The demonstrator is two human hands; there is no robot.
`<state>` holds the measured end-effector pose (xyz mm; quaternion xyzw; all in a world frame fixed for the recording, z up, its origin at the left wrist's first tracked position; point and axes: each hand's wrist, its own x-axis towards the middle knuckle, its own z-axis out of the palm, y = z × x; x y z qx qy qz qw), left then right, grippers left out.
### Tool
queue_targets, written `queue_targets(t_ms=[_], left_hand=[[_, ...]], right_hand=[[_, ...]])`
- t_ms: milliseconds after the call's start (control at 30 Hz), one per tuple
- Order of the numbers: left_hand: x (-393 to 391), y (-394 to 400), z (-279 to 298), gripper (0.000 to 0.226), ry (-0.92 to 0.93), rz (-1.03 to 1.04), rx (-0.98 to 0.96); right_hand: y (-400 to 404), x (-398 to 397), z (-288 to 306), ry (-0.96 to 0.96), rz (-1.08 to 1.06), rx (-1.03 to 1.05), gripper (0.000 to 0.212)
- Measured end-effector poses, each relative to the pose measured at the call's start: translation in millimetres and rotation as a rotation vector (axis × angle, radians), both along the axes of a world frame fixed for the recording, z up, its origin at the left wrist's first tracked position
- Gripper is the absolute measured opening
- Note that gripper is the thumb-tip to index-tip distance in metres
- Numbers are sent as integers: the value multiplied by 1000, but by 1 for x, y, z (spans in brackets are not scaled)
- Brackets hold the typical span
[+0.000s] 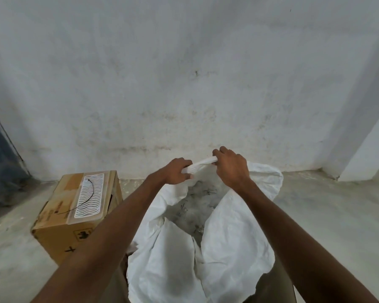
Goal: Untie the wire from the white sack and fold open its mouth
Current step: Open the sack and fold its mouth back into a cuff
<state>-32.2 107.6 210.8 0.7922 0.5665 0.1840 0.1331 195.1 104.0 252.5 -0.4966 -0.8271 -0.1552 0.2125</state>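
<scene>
The white sack [232, 248] stands on the floor right below me, its mouth gaping, with small dark metal pieces visible inside. My left hand [177, 171] and my right hand [232, 167] both grip the far rim of the sack, which is rolled into a thick white band between them. A thin black wire [90, 193] lies loose in a curve on top of the cardboard box, apart from the sack.
A brown cardboard box [57, 232] with a white wavy-patterned label sits on the floor left of the sack. A stained white wall rises just behind. A dark blue door edge [0, 162] is at far left; a wall corner juts out at right.
</scene>
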Motion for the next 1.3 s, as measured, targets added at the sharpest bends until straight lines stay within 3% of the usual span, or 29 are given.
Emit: queue_targets(t_ms=[100,200,300,433,500,600,767,867,1067,1200,1300], left_hand=[[-26,3,-18,44,46,49,-19],[-46,2,-17,31,-80,46,-12],[-61,6,-9,24,-49,42,45],[-75,13,3,35,-147,126,155],[-72,11,12,26,-225,143,218],[-60,8,17,18,-219,100,250],[-51,5,17,15,-114,134,228],[-51,3,16,15,-58,225,217],[-39,8,15,18,-278,359,154],[-38,10,18,21,-465,363,90],[-39,13,15,26,-480,337,23]], right_hand=[[11,15,4,71,-44,-10,16],[20,30,-3,173,-102,-38,15],[26,33,-13,192,-145,-41,15],[29,18,-23,38,-139,67,47],[27,2,-27,-12,-56,91,56],[25,-25,-32,1,17,102,48],[31,-38,-32,87,29,-49,11],[28,-35,-29,166,42,-121,26],[21,-45,-26,234,99,-139,23],[29,-45,-22,322,76,-280,27],[47,-43,-18,284,46,-418,21]])
